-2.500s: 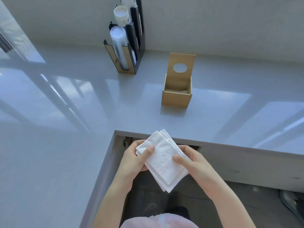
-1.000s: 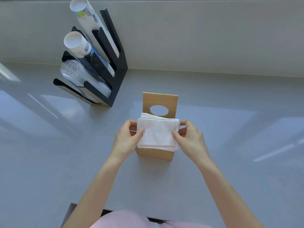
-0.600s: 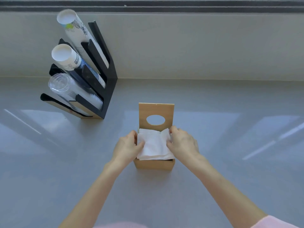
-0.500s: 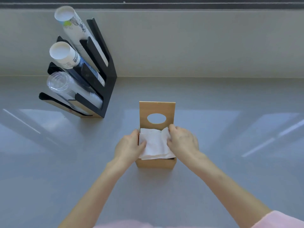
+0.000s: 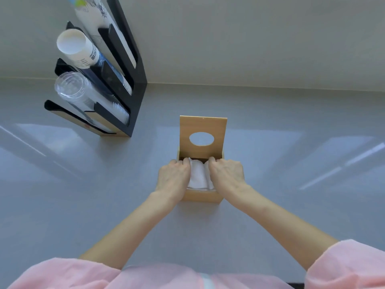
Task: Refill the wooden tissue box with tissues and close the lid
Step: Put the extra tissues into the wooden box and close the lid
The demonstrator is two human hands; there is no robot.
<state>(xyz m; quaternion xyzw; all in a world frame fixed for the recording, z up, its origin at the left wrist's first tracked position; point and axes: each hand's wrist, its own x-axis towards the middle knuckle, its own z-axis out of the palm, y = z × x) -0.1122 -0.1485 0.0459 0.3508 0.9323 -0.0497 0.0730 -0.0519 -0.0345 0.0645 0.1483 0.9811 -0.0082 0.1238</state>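
Observation:
The wooden tissue box (image 5: pixel 201 197) stands on the grey counter at the centre. Its lid (image 5: pixel 203 126), with an oval hole, is raised upright at the back. A stack of white tissues (image 5: pixel 199 176) sits inside the box, bowed in the middle. My left hand (image 5: pixel 173 178) presses on the left side of the stack with fingers curled into the box. My right hand (image 5: pixel 227 174) does the same on the right side. The fingertips of both hands are hidden inside the box.
A black cup dispenser (image 5: pixel 125 80) with paper cups and clear plastic cups leans at the back left, against the wall. The grey counter (image 5: pixel 291 184) stretches to both sides. Pink sleeves show at the bottom edge.
The tissues have gone down from the box's top into the box. Both hands have followed, fingers now curled over the stack's sides. The camera has come closer.

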